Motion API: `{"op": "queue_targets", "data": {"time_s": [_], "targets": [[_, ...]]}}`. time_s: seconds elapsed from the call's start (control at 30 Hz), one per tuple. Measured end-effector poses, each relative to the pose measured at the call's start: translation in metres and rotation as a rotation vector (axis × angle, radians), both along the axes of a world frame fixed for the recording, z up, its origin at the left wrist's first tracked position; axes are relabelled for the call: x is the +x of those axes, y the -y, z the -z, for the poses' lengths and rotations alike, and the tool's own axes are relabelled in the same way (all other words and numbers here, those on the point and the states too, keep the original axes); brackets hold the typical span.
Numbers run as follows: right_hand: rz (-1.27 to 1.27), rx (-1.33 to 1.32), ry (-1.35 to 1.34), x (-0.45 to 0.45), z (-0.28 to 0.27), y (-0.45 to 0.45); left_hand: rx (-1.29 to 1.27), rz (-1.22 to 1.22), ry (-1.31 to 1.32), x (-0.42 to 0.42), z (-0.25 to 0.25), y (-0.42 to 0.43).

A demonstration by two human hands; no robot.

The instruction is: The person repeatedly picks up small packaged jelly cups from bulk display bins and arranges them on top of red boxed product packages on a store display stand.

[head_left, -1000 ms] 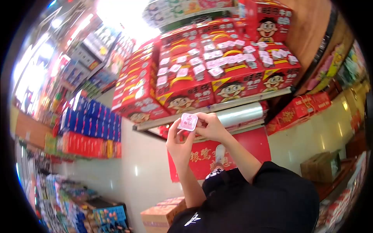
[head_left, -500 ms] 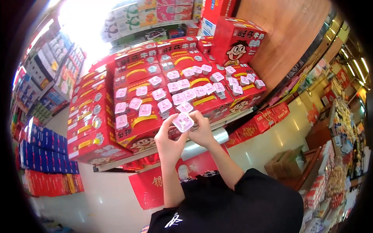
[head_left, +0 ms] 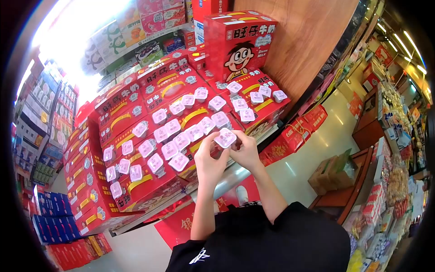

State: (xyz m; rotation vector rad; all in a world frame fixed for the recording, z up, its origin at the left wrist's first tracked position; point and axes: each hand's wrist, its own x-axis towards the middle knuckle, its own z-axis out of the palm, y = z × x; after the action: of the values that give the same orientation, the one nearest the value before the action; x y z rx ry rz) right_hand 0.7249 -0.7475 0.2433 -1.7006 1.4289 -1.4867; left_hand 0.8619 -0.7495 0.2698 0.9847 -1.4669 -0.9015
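My left hand (head_left: pixel 210 162) and my right hand (head_left: pixel 246 153) together hold a small square sealed cup (head_left: pixel 225 138) with a pink-and-white printed lid. The lid faces up, with fingers closed on the cup from both sides. Its underside is hidden. Beyond my hands, several similar cups (head_left: pixel 169 150) lie on top of red milk cartons (head_left: pixel 118 130), some in touching rows and others scattered. To the right, a smaller group of cups (head_left: pixel 239 105) sits on the carton below an upright red milk carton (head_left: pixel 240 47) with a cartoon face.
A wooden panel (head_left: pixel 308 41) rises behind the cartons on the right. Red gift bags (head_left: pixel 294 133) lie beside the display. On the floor at right stands an open cardboard box (head_left: pixel 333 172). Blue boxes (head_left: pixel 52 224) are stacked at lower left.
My view has turned right, so the cartons and cups appear farther left. Both hands still hold the cup, now in front of the right part of the display.
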Motion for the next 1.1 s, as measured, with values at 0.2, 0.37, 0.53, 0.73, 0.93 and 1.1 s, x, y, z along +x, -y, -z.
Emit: {"op": "queue_targets", "data": {"time_s": [0.2,0.37,0.53,0.73,0.93,1.1], "targets": [[0.018,0.114,-0.123,-0.054,0.022,0.023,-0.038,-0.167,0.222,-0.059,0.036,0.026],[-0.046,0.206,-0.096,-0.073,0.044,0.041,0.165,-0.287,0.205,-0.077,0.051,0.033],[-0.017,0.131,-0.157,-0.079,0.056,0.052,0.069,-0.387,0.185,-0.089,0.058,0.032],[-0.113,0.131,-0.011,-0.087,0.058,0.046,0.008,-0.441,0.24,-0.099,0.064,0.013],[-0.574,0.131,-0.107,-0.095,0.017,0.026,0.08,-0.515,0.187,-0.091,0.048,-0.019],[-0.858,-0.023,-0.116,-0.051,-0.006,-0.007,0.055,-0.572,0.129,-0.051,0.029,-0.069]]}}
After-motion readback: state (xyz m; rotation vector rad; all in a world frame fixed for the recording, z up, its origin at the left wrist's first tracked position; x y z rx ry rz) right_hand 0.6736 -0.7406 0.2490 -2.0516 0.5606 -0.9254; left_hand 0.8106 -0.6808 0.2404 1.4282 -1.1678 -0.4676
